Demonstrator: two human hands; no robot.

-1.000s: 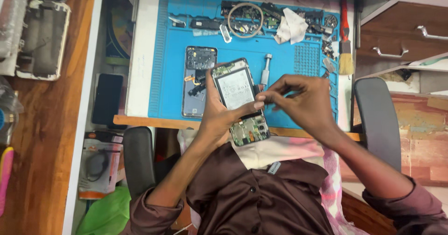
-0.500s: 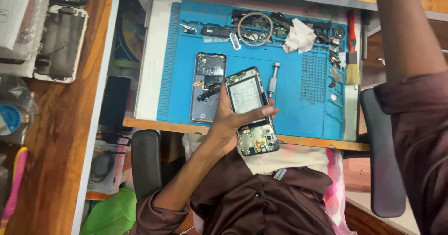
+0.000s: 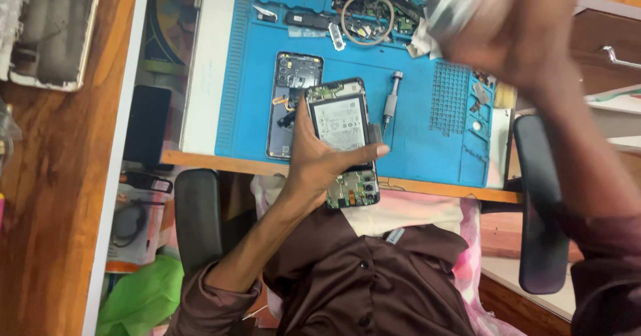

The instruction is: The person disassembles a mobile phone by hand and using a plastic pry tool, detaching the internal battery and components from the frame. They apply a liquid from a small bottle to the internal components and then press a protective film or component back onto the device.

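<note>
Item: opened smartphone (image 3: 342, 142), back cover off, battery and circuit board exposed; held above the near edge of the tabletop (image 3: 200, 76), near the centre of the view. Left hand (image 3: 314, 166) closed around it from the 8 o'clock side, thumb laid across the lower battery area, fingers wrapped behind. Right hand (image 3: 514, 36) raised at 1 o'clock, heavily blurred, apparently closed on a shiny cylindrical object (image 3: 454, 6); kind not discernible. Handling, as judged: light, rigid, thin; exposed board and connectors fragile, so best gripped by the long side edges of the frame, away from the components at the bottom end. Surroundings: blue work mat (image 3: 254, 109) beneath; second phone shell (image 3: 290, 102) lying flat at 10 o'clock of the held unit, just beside it; screwdriver (image 3: 390, 99) at 2 o'clock on the mat; coiled ring and small parts (image 3: 367, 16) along the far edge at 12 o'clock.
</note>
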